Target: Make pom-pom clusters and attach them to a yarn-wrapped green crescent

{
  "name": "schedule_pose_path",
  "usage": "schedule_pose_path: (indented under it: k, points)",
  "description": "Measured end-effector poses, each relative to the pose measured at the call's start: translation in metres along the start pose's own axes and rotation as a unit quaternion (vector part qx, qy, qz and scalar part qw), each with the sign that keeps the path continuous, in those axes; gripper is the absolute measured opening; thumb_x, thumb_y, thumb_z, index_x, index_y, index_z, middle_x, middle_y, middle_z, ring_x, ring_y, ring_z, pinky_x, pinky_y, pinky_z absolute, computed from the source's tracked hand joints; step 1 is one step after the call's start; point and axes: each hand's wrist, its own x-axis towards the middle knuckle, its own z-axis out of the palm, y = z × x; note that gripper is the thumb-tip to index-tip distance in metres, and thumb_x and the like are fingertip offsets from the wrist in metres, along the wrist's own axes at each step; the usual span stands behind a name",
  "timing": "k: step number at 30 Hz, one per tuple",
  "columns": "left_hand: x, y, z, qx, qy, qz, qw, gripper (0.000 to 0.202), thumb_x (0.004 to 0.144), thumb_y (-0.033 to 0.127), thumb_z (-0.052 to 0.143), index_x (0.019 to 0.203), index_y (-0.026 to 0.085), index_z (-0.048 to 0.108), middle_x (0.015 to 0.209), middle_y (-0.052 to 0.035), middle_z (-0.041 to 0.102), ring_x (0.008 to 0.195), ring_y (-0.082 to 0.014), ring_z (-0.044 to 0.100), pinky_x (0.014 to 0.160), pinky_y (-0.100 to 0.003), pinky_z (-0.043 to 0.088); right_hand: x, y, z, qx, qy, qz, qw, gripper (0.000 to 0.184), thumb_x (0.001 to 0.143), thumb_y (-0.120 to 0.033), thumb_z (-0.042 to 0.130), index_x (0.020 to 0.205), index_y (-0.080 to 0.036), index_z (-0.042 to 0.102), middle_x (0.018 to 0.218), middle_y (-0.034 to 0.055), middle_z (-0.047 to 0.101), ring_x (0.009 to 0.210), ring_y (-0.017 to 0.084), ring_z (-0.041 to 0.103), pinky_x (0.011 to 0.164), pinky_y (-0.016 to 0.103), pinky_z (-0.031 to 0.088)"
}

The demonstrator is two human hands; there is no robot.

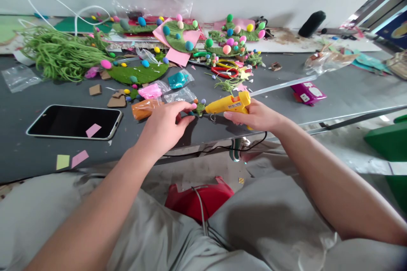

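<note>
Head view: the yellow glue gun (227, 105) is held at the centre of the frame by the right hand (259, 114), fingers closed about the handle; whether the trigger is pressed cannot be told. The nozzle is pointed leftward at a small green piece (199, 110), just right of the left fingertips. By the left hand (167, 125) the piece appears to be pinched at its left edge between thumb and forefinger, presumably so that it is steadied while the fingers are kept clear of the nozzle. Whether it is lifted or rested on the worktop (15, 152) cannot be told.

Counts: one glue gun; one clear glue stick (282, 85), projected from its rear toward the right; one small piece in hand, with at least three pom-poms seen on it. One phone (74, 122) is laid flat at left, probably set aside from the work. Three paper slips are counted: one pink slip (93, 130) on the phone, two below it. Four coloured packets: orange (143, 109), pink, teal, near the left hand, perhaps for easy reach; purple (308, 93), at right. One green yarn bundle (60, 55) is placed upper left. Larger pom-pom-dotted pieces (140, 73) are spread across the upper centre; because of overlap, no sure count is made
</note>
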Motion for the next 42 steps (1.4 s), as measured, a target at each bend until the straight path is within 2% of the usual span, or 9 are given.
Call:
schedule_pose_path:
  k: [6,10,19,21,26,29,32,37,42]
  points:
    - [0.000,-0.005,0.002,0.010,0.005,0.028,1.000,0.023,0.091,0.023,0.072,0.113,0.020,0.077,0.111,-0.0041,0.081,0.084,-0.0199,0.072,0.080,-0.033,0.054,-0.001,-0.006,-0.002,-0.033,-0.009,-0.026,0.999,0.054,0.089,-0.069,0.066,0.103,-0.018,0.076,0.075,0.0026,0.065,0.070,0.017,0.059,0.066,0.031,0.046]
    - [0.001,-0.005,0.003,0.009,0.013,0.047,0.999,0.020,0.093,0.024,0.070,0.111,0.019,0.077,0.112,-0.0054,0.081,0.088,-0.0198,0.073,0.084,-0.033,0.055,-0.003,-0.008,-0.003,-0.061,-0.010,-0.026,0.998,0.056,0.090,-0.069,0.063,0.104,-0.016,0.078,0.077,0.0038,0.065,0.077,0.019,0.060,0.074,0.033,0.047]
    - [0.002,-0.004,0.004,0.011,0.020,0.051,0.998,0.018,0.097,0.028,0.067,0.108,0.019,0.077,0.106,-0.0063,0.080,0.087,-0.0198,0.072,0.082,-0.033,0.054,-0.006,-0.006,-0.006,-0.115,-0.013,-0.004,0.993,0.051,0.091,-0.068,0.063,0.113,-0.025,0.079,0.092,0.0054,0.070,0.090,0.025,0.065,0.082,0.037,0.052]
    - [0.002,-0.005,0.005,0.012,0.025,0.063,0.998,0.018,0.096,0.028,0.068,0.109,0.019,0.077,0.105,-0.0066,0.079,0.085,-0.0194,0.071,0.080,-0.032,0.054,-0.008,-0.005,-0.009,-0.106,-0.007,0.010,0.994,0.051,0.090,-0.069,0.065,0.109,-0.024,0.079,0.089,0.0054,0.070,0.086,0.024,0.065,0.079,0.038,0.053]
    - [0.003,-0.004,0.011,0.020,0.038,0.078,0.996,0.018,0.095,0.030,0.069,0.110,0.020,0.074,0.104,-0.0052,0.079,0.073,-0.0169,0.067,0.072,-0.032,0.052,-0.009,0.001,-0.019,-0.022,0.049,0.060,0.997,0.051,0.084,-0.071,0.071,0.087,-0.020,0.075,0.075,0.0054,0.068,0.066,0.019,0.062,0.059,0.033,0.051]
    - [0.006,-0.002,0.017,0.029,0.064,0.116,0.991,0.015,0.098,0.030,0.066,0.106,0.020,0.074,0.103,-0.0060,0.077,0.086,-0.0198,0.070,0.078,-0.033,0.053,-0.007,0.006,-0.024,0.011,0.087,0.063,0.994,0.050,0.083,-0.069,0.073,0.078,-0.019,0.071,0.074,0.0060,0.068,0.065,0.017,0.062,0.054,0.030,0.049]
    - [0.011,-0.002,0.024,0.070,0.091,0.156,0.981,0.017,0.100,0.031,0.064,0.103,0.021,0.076,0.108,-0.0079,0.073,0.096,-0.0220,0.069,0.082,-0.035,0.054,-0.004,0.008,-0.027,0.026,0.107,0.063,0.992,0.046,0.085,-0.064,0.074,0.078,-0.019,0.071,0.074,0.0060,0.069,0.064,0.016,0.062,0.052,0.028,0.047]
    - [0.019,-0.004,0.033,0.146,0.095,0.178,0.968,0.020,0.100,0.033,0.063,0.102,0.021,0.080,0.108,-0.0091,0.071,0.088,-0.0216,0.065,0.079,-0.038,0.053,-0.004,0.006,-0.031,0.026,0.115,0.066,0.991,0.044,0.087,-0.059,0.074,0.072,-0.018,0.068,0.072,0.0061,0.068,0.064,0.016,0.061,0.056,0.029,0.049]
    - [0.022,-0.006,0.037,0.174,0.089,0.177,0.965,0.020,0.099,0.032,0.065,0.104,0.021,0.082,0.107,-0.0092,0.070,0.089,-0.0231,0.064,0.079,-0.039,0.052,-0.006,0.005,-0.034,0.034,0.116,0.059,0.991,0.042,0.088,-0.056,0.075,0.071,-0.018,0.067,0.071,0.0051,0.066,0.063,0.014,0.059,0.058,0.030,0.050]
